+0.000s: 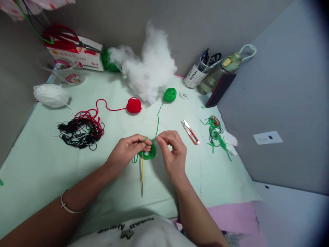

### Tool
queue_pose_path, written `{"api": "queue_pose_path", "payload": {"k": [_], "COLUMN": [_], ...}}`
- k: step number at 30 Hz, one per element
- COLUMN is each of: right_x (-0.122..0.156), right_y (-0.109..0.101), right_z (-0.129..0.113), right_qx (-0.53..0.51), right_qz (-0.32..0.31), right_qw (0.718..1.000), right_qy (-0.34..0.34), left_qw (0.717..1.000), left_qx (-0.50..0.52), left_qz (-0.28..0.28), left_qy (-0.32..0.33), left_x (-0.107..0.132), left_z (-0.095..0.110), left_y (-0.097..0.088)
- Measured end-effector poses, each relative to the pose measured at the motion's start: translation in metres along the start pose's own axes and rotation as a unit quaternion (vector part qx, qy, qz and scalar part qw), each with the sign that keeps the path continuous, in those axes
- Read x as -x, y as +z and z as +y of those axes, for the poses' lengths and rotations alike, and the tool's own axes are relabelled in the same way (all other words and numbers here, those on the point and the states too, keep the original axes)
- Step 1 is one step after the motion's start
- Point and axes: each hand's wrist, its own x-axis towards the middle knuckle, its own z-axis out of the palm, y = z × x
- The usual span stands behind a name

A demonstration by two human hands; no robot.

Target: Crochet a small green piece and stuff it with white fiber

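Left hand [136, 144]: fingers curled, thumb and fingertips pinched on fine green yarn [157, 120]. Right hand [172, 149]: thumb and forefinger tips together beside that strand; we cannot tell whether they grip it.
White, cloudlike mass of fibre stuffing [151, 68]: well beyond both hands.
Loose tangle of black yarn [79, 133]: left of the left hand, well apart.
Round coil of green yarn [153, 152]: between the hands, at the left fingertips. We judge it light, soft, limp, easily loosened; best held with several loops together.
Small round ball of red yarn [134, 106]: beyond the left hand.
Small round ball of green yarn [170, 95]: beyond the right hand; light, liable to roll.
Orange-handled metal snips [190, 133]: right of the right hand.
Slim metal hook with yellow grip [142, 168]: nearer us than the left fingertips; stiff, best held at the yellow part.
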Motion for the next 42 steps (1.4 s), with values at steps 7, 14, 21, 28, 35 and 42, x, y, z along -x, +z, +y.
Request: {"api": "queue_pose_path", "payload": {"k": [7,14,21,28,35,42], "right_x": [0.011,0.008,0.007,0.006,0.004,0.002], "right_y": [0.007,0.003,0.002,0.006,0.009,0.009], "right_z": [0.002,0.005,0.007,0.003,0.004,0.004], "right_qx": [0.172,0.145,0.122,0.076,-0.005,-0.046], "right_qz": [-0.069,-0.165,-0.102,-0.082,-0.075,-0.073], "right_qw": [0.959,0.961,0.978,0.99,0.996,0.993], "right_qy": [-0.215,-0.167,-0.135,-0.089,0.044,0.082], "left_qw": [0.998,0.995,0.997,0.999,0.997,0.997], "left_qx": [0.048,0.094,0.064,0.045,0.056,0.049], "left_qz": [-0.02,0.028,0.043,0.019,0.037,0.061], "left_qy": [-0.025,-0.03,0.004,0.008,0.024,0.026], "left_x": [0.002,-0.002,-0.002,0.0,0.002,0.003], "left_z": [0.006,0.004,0.004,-0.002,0.0,-0.001], "left_y": [0.001,-0.002,0.001,0.002,0.008,0.009]}}
